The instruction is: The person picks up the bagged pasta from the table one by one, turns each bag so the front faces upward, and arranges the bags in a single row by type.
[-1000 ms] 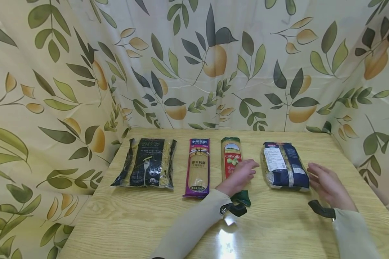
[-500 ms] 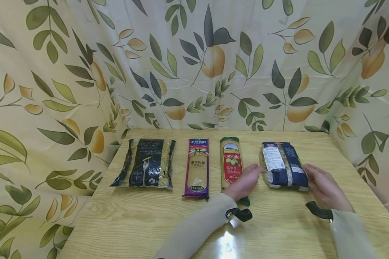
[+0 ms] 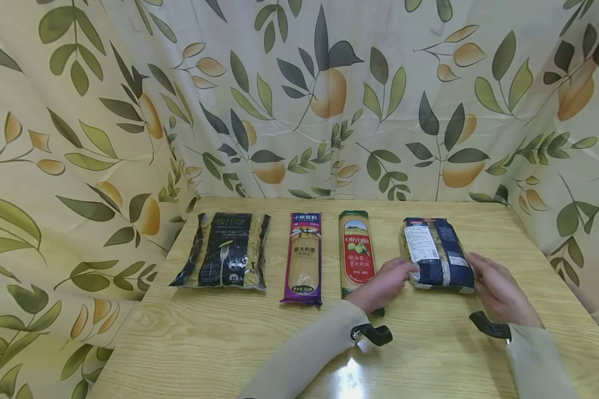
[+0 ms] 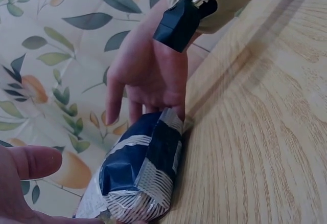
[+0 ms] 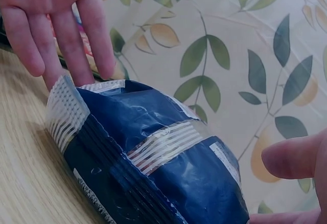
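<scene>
A navy bag of pasta [image 3: 441,257] with a white label lies on the table at the right. My left hand [image 3: 386,284] reaches across the lower end of a red and green spaghetti packet [image 3: 355,246], its fingertips at the navy bag's left side. On the opposite side, my right hand [image 3: 503,291] lies against the bag's right edge. The right wrist view shows the left hand's fingers [image 5: 69,45] extended at one end of the bag, and the right thumb [image 5: 291,157] held apart above it. Neither hand is curled round the bag.
Left of the red packet lie a purple spaghetti packet [image 3: 304,260] and a black penne bag [image 3: 227,252]. All rest on a pale wooden table [image 3: 189,343]. A leaf-patterned curtain [image 3: 299,144] stands behind and along both sides.
My left hand has moved from over the red packet, lower and rightward, to the navy bag's left side. My right hand has shifted slightly left to the bag's right edge.
</scene>
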A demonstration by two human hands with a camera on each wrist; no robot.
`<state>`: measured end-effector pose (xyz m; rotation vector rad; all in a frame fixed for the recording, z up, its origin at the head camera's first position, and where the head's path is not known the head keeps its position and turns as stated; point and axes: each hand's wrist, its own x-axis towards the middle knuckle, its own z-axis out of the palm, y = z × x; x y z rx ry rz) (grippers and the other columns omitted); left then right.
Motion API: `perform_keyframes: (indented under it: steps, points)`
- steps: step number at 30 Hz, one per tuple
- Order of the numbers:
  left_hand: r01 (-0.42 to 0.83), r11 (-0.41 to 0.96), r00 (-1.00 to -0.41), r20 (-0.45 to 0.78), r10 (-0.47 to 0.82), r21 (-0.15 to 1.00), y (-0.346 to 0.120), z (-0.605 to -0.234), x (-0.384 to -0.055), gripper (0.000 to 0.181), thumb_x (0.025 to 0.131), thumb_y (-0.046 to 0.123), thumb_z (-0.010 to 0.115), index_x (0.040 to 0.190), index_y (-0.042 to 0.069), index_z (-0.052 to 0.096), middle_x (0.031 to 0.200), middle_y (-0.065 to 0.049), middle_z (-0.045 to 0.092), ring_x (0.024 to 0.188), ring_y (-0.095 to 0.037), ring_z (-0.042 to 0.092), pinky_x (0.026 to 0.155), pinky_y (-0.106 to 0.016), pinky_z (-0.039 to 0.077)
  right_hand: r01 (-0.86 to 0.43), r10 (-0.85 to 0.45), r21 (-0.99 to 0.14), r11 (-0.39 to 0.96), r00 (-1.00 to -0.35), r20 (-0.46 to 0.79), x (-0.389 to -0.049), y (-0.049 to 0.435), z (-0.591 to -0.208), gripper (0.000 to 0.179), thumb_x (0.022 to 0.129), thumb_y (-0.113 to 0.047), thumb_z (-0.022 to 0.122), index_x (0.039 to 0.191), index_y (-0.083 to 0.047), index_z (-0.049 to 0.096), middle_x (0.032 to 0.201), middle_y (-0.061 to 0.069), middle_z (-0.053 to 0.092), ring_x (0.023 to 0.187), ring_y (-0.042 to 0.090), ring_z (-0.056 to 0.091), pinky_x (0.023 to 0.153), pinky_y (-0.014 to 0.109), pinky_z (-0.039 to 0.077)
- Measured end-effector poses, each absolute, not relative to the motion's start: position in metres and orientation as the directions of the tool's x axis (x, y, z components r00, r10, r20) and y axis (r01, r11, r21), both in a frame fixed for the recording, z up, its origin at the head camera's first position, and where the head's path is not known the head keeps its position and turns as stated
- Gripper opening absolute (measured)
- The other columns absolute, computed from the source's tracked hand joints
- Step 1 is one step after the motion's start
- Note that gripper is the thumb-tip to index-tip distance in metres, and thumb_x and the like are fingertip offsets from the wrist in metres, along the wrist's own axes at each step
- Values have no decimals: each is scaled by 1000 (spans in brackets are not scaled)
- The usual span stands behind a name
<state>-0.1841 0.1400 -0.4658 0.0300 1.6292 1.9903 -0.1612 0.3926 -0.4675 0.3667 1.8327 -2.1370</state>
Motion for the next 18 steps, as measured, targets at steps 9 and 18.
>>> perform_keyframes:
  steps: [9, 18]
  points:
    - [-396, -82, -836, -322, 443, 915, 138, -468, -186, 63, 95, 16, 58, 152, -3, 43, 158, -17, 47, 152, -35, 37, 127, -57, 26, 396, -89, -906, -150, -918, -386, -162, 394, -470, 85, 110, -41, 43, 163, -2, -12, 104, -27, 62, 97, -6, 55, 83, 17, 53]
    - [-382, -42, -842, -329, 427, 923, 135, -468, -184, 65, 95, 18, 61, 153, -2, 43, 159, -17, 47, 151, -33, 40, 126, -54, 32, 464, -48, -873, -146, -885, -463, -165, 394, -470, 67, 107, -48, 48, 162, -22, 22, 103, -27, 58, 99, -5, 50, 84, 18, 52]
